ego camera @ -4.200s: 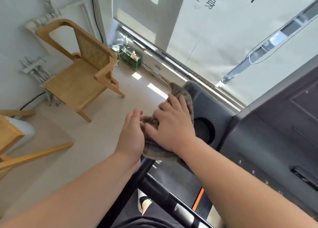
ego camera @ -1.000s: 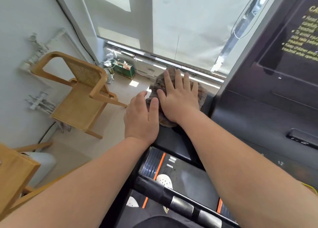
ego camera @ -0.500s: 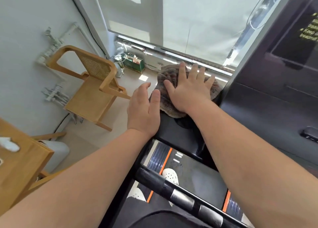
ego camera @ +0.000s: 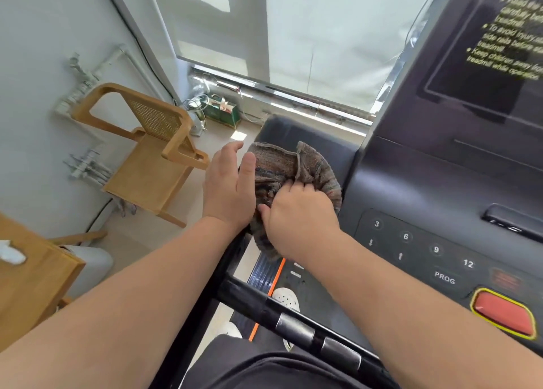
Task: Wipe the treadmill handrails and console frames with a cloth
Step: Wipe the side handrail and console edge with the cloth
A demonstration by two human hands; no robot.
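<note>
A brownish-grey cloth (ego camera: 311, 168) lies bunched on the left wing of the black treadmill console (ego camera: 411, 189). My right hand (ego camera: 296, 218) grips the cloth's near part, fingers curled into the fabric. My left hand (ego camera: 229, 189) lies flat with straight fingers along the console's left edge, its thumb touching the cloth's left side. The black front handrail (ego camera: 293, 327) with silver sensor pads crosses below my forearms. The part of the console under the cloth is hidden.
The console keypad (ego camera: 423, 247) and a red stop button (ego camera: 502, 315) sit at the right. A wooden chair (ego camera: 152, 159) stands on the floor at the left, a wooden table corner (ego camera: 32, 280) at the near left. A window with a blind (ego camera: 308, 42) is ahead.
My right hand went from flat on the cloth to curled around it and drew it back toward me. The cloth bunched up. My left hand stayed at the console's left edge.
</note>
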